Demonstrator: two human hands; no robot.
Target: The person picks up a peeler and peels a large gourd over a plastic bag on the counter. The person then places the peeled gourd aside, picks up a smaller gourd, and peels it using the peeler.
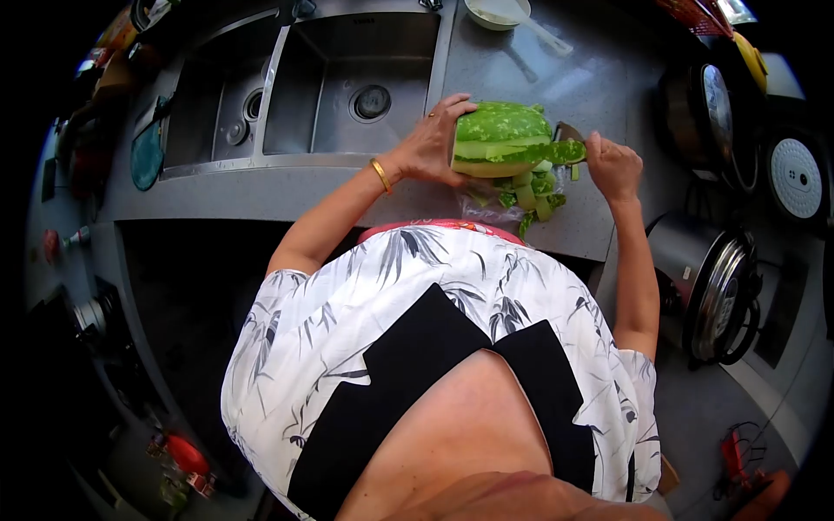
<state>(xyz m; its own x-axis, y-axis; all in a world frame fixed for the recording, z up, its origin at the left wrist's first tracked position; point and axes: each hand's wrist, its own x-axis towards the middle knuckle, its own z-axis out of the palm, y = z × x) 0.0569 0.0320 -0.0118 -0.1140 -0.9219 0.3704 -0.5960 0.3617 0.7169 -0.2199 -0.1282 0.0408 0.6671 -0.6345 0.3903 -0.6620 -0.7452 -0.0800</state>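
Person (469, 417), left hand (423, 143) on melon (499, 126), sink (274, 87) lettering (363, 20) seemingly blurred

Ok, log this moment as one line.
left hand: holding green melon | right hand: gripping knife by melon's right end | melon: partly peeled | peel pieces: beside melon

the melon (499, 130) sits on the counter (608, 95). the left hand (434, 143) is on its left end. the right hand (615, 167) is to its right, with the knife (569, 133) between that hand and the melon. bits of peel (545, 185) lie on the person's side of the melon. to the left is a sink (382, 52) with 2 parts. a pan (493, 25) is behind the melon. a pot (691, 260) is to the right.
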